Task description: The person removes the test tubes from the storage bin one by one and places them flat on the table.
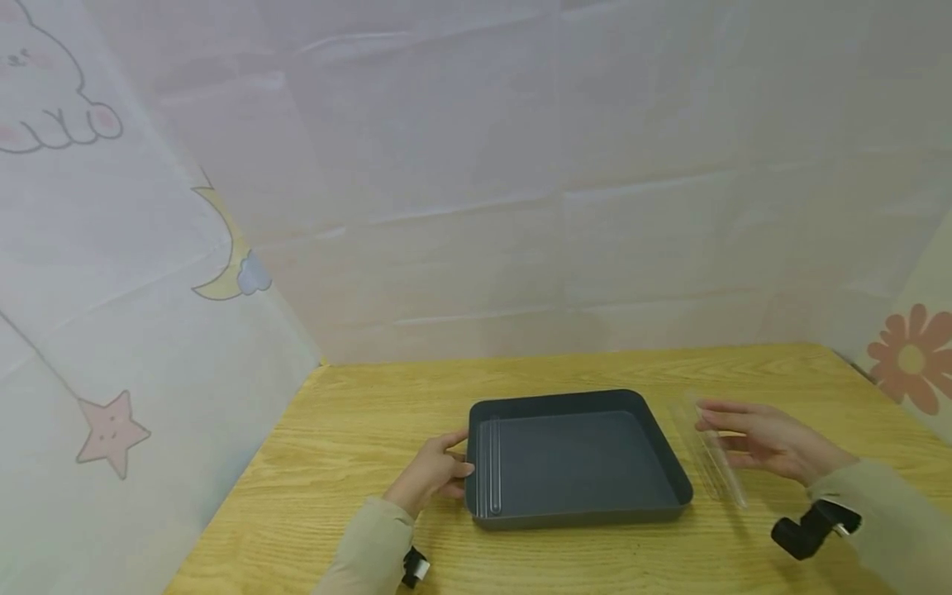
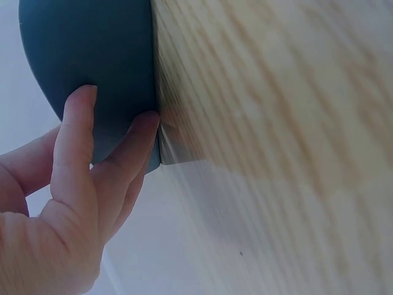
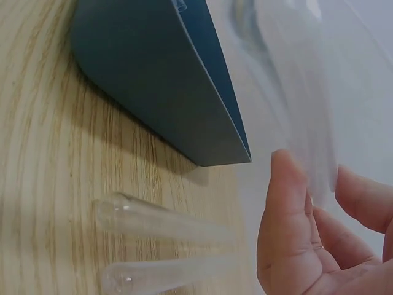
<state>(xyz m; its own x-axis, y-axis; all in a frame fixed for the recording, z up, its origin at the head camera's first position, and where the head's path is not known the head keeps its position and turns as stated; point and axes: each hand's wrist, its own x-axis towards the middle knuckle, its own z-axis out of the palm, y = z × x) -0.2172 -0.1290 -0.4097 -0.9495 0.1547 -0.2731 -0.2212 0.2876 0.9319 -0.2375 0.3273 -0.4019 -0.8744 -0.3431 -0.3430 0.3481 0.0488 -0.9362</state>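
Right hand [image 1: 773,442] is pinching a clear tube [image 1: 729,476] just right of the dark gray tray [image 1: 580,463]; left hand [image 1: 431,475] has loose fingers against the tray's wall. Weak pinch on smooth plastic? Could slip, imo.

Diffuse light softly shadows the table [image 1: 565,562].

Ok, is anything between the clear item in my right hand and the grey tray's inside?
Only the right wall of the grey tray, which the clear item would need to pass over. Two clear tubes lie on the table outside that wall, but look too low to interfere.
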